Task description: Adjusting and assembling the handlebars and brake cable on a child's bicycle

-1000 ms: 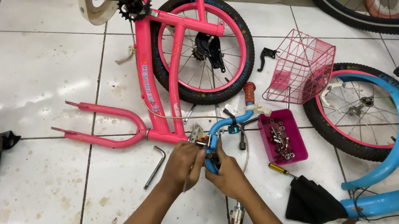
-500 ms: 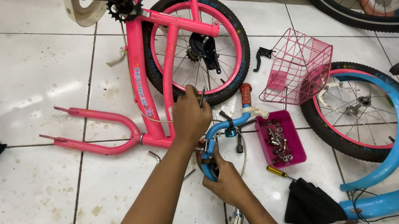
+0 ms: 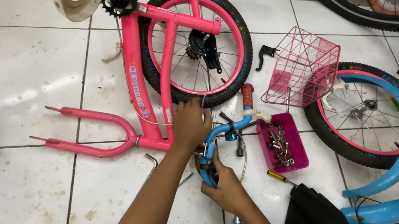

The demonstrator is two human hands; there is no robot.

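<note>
A pink child's bicycle frame (image 3: 139, 84) lies on the white tiled floor with its rear wheel (image 3: 197, 47) attached. My left hand (image 3: 190, 124) rests on the frame's lower end near the head tube, fingers curled over it. My right hand (image 3: 225, 186) grips the blue handlebar (image 3: 219, 134) from below. The handlebar curves up to a red grip (image 3: 247, 96). A thin cable runs along the frame toward my left hand.
A pink tray of bolts (image 3: 282, 142) lies right of the handlebar, with a pink wire basket (image 3: 302, 65) beyond. A wheel with a blue mudguard (image 3: 396, 127), a screwdriver (image 3: 278, 177), a black cloth (image 3: 311, 212) and an allen key (image 3: 150, 163) lie around. Other bicycles stand at the right.
My left hand left the handlebar clamp, reached up to the frame, then settled on the frame's lower end. My right hand stayed on the blue handlebar.
</note>
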